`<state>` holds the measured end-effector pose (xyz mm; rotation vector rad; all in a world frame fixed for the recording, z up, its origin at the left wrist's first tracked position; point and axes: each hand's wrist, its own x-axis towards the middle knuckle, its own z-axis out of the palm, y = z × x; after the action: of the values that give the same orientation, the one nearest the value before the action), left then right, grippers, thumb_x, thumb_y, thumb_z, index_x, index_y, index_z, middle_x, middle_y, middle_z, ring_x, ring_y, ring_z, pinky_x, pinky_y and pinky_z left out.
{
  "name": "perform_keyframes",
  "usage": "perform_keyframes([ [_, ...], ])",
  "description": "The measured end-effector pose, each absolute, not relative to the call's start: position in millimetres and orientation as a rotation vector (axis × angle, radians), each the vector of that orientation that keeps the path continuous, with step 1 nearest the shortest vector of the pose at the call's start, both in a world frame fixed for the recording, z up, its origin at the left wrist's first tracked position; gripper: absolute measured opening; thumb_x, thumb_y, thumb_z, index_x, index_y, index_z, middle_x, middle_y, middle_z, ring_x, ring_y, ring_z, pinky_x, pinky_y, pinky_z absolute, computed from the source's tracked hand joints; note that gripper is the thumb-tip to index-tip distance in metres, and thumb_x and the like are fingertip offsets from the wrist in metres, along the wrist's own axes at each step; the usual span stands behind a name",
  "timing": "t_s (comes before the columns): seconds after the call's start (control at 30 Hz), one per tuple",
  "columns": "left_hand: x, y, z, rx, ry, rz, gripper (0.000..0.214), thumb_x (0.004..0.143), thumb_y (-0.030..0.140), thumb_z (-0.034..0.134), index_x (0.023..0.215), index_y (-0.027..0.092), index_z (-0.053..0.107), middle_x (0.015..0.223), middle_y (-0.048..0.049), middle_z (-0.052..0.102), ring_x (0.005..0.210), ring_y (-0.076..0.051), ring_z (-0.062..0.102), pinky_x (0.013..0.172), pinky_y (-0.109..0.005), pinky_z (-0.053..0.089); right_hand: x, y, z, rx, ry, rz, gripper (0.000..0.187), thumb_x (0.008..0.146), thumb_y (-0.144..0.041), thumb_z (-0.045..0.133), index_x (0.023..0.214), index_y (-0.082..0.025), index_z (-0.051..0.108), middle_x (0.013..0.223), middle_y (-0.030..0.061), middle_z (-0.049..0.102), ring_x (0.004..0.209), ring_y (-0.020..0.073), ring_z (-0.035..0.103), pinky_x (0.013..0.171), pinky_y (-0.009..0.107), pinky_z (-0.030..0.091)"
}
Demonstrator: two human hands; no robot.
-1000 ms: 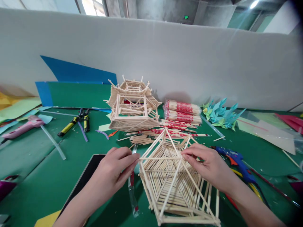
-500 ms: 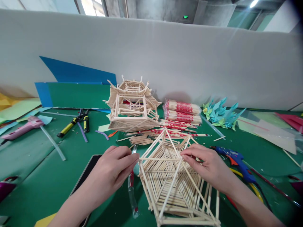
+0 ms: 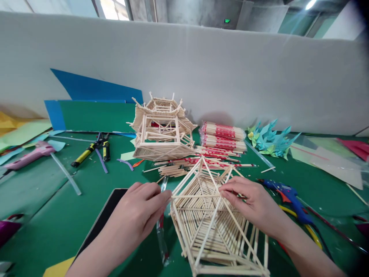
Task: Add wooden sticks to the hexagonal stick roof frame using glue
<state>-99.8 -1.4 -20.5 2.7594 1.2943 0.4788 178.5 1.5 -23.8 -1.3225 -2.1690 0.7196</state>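
Note:
A frame of pale wooden sticks, with sloping ribs over a slatted base, stands on the green table in front of me. One thin wooden stick runs level across its upper part. My left hand pinches that stick's left end at the frame's left corner. At the other end, the fingertips of my right hand are closed on the stick where several ribs meet. Both fingertips hide the stick's ends. Behind the frame stands a pagoda-like stick model.
Bundled sticks and loose sticks lie behind the frame. A blue glue gun is at right, a pink glue gun and yellow-black pliers at left. A black flat device lies under my left forearm. Blue folded paper sits at back right.
Both hands keep their places on the stick, the left shifting very slightly. The whole view has moved a little; nothing has been let go.

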Motion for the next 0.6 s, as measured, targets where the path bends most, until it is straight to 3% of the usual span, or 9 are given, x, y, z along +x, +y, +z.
perform_keyframes([
  [0.37,-95.9,-5.8,-20.4,2.746,1.367,0.467,0.022,0.089,0.021,0.035,0.086,0.019,0.057,0.074,-0.0038,0.055,0.065,-0.016,0.047,0.058,-0.029,0.032,173.4,0.8,-24.6,-1.413,-2.144,0.701,0.013,0.084,-0.027,0.048,0.083,-0.023,0.061,0.081,0.0009,0.06,0.077,0.0159,0.055,0.067,0.029,0.042],
  [0.6,-93.6,-9.0,-22.9,2.68,1.373,0.595,0.023,0.087,0.019,0.037,0.091,0.017,0.06,0.076,-0.0054,0.059,0.068,-0.016,0.051,0.061,-0.03,0.036,171.3,-0.7,-28.6,-1.435,-2.113,0.689,0.013,0.082,-0.027,0.049,0.077,-0.023,0.06,0.078,0.0009,0.06,0.071,0.0157,0.055,0.062,0.028,0.044],
])
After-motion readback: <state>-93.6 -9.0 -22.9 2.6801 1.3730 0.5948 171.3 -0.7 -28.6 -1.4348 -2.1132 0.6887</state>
